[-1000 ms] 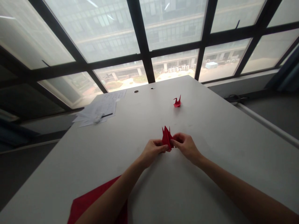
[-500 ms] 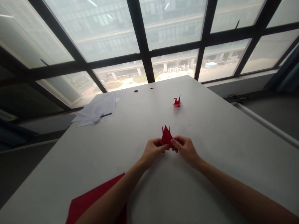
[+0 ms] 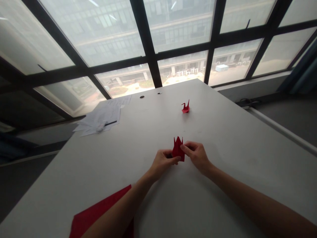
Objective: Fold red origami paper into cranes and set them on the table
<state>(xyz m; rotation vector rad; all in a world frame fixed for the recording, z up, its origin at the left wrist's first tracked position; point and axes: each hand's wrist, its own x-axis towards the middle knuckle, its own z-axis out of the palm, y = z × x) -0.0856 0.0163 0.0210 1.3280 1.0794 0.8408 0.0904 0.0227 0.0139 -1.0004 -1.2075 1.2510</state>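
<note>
A small folded red paper piece [image 3: 178, 148] with pointed tips stands up over the white table [image 3: 223, 138], held between both hands. My left hand [image 3: 162, 162] pinches its lower left side. From the right, my right hand [image 3: 196, 154] pinches the same piece, fingers closed on it. A finished red paper crane [image 3: 185, 107] sits farther back on the table, apart from my hands.
A flat red paper sheet [image 3: 99, 213] lies at the near left table edge, partly under my left forearm. White papers with a pen [image 3: 101, 117] lie at the far left corner. Two small round holes [image 3: 142, 97] mark the table's far edge by the windows.
The red piece has been turned and pressed a little lower between the fingers; both hands stay in nearly the same place. The view has shifted slightly.
</note>
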